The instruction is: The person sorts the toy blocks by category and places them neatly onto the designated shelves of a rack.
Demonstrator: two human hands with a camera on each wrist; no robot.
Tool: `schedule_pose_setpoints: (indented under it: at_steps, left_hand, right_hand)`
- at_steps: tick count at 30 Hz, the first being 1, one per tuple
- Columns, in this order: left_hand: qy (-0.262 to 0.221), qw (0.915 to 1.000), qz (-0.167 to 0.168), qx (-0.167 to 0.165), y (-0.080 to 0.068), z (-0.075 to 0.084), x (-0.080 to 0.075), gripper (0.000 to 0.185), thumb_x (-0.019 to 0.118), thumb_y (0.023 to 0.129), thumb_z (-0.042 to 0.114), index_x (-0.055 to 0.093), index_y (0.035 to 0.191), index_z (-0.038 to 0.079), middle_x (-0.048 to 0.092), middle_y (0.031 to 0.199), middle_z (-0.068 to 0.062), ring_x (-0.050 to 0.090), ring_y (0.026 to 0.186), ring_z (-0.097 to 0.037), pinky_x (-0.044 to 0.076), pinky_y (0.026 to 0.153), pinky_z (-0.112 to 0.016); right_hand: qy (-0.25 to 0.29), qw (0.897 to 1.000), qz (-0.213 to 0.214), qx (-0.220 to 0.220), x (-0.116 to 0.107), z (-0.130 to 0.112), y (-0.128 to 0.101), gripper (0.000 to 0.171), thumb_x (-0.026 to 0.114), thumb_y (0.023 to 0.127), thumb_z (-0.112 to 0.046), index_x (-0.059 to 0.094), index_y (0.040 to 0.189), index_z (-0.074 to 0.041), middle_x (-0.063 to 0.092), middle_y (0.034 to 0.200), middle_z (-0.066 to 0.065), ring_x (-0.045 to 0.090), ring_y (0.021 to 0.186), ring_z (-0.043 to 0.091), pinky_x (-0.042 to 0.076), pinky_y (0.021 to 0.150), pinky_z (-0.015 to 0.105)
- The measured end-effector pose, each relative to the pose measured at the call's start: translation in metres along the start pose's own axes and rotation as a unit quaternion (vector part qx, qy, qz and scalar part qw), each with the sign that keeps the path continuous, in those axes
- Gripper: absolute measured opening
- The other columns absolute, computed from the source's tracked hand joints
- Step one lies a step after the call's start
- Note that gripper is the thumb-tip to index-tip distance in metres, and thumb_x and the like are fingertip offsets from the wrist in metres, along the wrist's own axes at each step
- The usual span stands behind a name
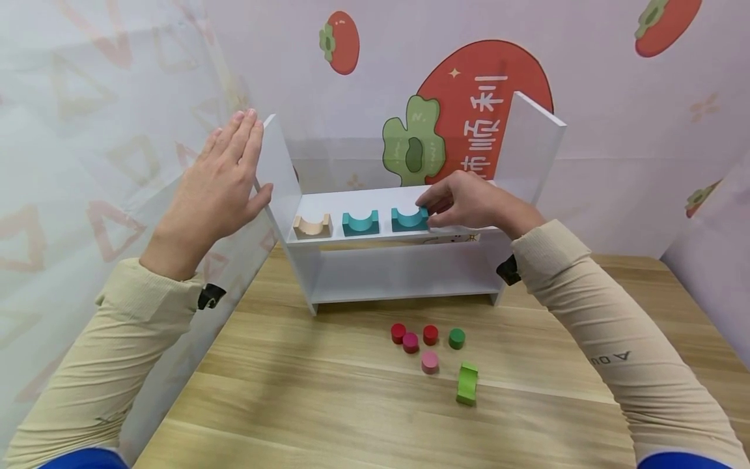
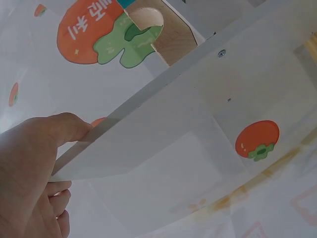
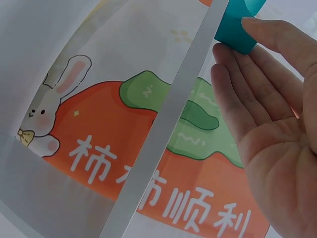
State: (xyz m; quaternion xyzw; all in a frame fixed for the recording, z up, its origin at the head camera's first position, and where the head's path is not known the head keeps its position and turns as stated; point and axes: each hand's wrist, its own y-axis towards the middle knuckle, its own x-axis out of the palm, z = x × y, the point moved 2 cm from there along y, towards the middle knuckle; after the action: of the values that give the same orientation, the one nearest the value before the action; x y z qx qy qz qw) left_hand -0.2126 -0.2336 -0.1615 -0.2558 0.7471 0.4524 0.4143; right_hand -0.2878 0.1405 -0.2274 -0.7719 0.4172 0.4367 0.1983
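A white two-tier shelf (image 1: 404, 267) with tall side panels stands on the table. On its upper board are a beige wooden block (image 1: 312, 227) and two teal blocks, each with a curved notch. My right hand (image 1: 465, 198) pinches the right end of the rightmost teal block (image 1: 409, 220) between thumb and fingers; the right wrist view shows the teal block (image 3: 238, 29) at the fingertips. My left hand (image 1: 219, 179) holds the front edge of the shelf's left panel. The left wrist view shows the thumb on one side of that panel (image 2: 148, 134) and the fingers on the other.
On the wooden table (image 1: 281, 391) before the shelf lie several small discs, including a pink disc (image 1: 430, 362) and a green disc (image 1: 457, 338). A light green curved block (image 1: 467, 383) lies nearer. Patterned sheets (image 1: 621, 163) hang behind and beside the table.
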Motion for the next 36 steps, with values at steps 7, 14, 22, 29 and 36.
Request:
schedule_pose_setpoints:
  at_steps: [7, 14, 22, 29, 36]
  left_hand:
    - [0.002, 1.0, -0.001, -0.003, -0.001, 0.0, 0.0, 0.087, 0.065, 0.099, 0.019, 0.015, 0.165, -0.009, 0.015, 0.176, -0.026, 0.014, 0.165, -0.04, 0.016, 0.134, -0.058]
    - [0.003, 1.0, -0.004, -0.004, -0.001, -0.001, 0.001, 0.089, 0.065, 0.099, 0.02, 0.014, 0.165, -0.009, 0.014, 0.176, -0.026, 0.013, 0.165, -0.041, 0.015, 0.134, -0.059]
    - [0.002, 1.0, -0.002, 0.0, 0.0, -0.001, 0.001, 0.087, 0.063, 0.1, 0.021, 0.014, 0.165, -0.009, 0.014, 0.176, -0.025, 0.013, 0.166, -0.04, 0.016, 0.134, -0.059]
    - [0.0, 1.0, 0.0, 0.0, 0.001, -0.002, 0.002, 0.086, 0.063, 0.1, 0.02, 0.015, 0.165, -0.009, 0.014, 0.176, -0.025, 0.013, 0.166, -0.04, 0.015, 0.135, -0.057]
    - [0.003, 1.0, 0.001, -0.001, 0.001, -0.003, 0.002, 0.086, 0.063, 0.1, 0.02, 0.015, 0.165, -0.01, 0.015, 0.176, -0.026, 0.014, 0.165, -0.04, 0.015, 0.134, -0.058]
  right_hand:
    - [-0.005, 1.0, 0.002, 0.003, 0.001, -0.001, 0.001, 0.04, 0.079, 0.094, -0.013, 0.075, 0.133, -0.009, 0.079, 0.123, 0.01, 0.076, 0.109, 0.024, 0.061, 0.103, 0.047]
    - [-0.004, 1.0, 0.015, -0.003, -0.002, -0.002, -0.003, 0.041, 0.079, 0.094, -0.013, 0.074, 0.134, -0.008, 0.077, 0.127, 0.012, 0.076, 0.114, 0.029, 0.06, 0.104, 0.048]
    - [-0.051, 0.997, 0.057, -0.032, -0.012, -0.006, -0.018, 0.043, 0.081, 0.092, -0.012, 0.073, 0.134, -0.007, 0.077, 0.126, 0.016, 0.075, 0.116, 0.034, 0.06, 0.103, 0.052]
    - [-0.068, 0.993, 0.072, -0.068, -0.015, -0.01, -0.038, 0.037, 0.084, 0.09, -0.012, 0.077, 0.126, -0.009, 0.08, 0.119, 0.011, 0.077, 0.11, 0.031, 0.062, 0.1, 0.05]
    - [-0.077, 0.991, 0.033, -0.107, -0.004, -0.012, -0.058, 0.034, 0.087, 0.086, -0.011, 0.08, 0.12, -0.012, 0.081, 0.113, 0.004, 0.079, 0.104, 0.022, 0.064, 0.095, 0.045]
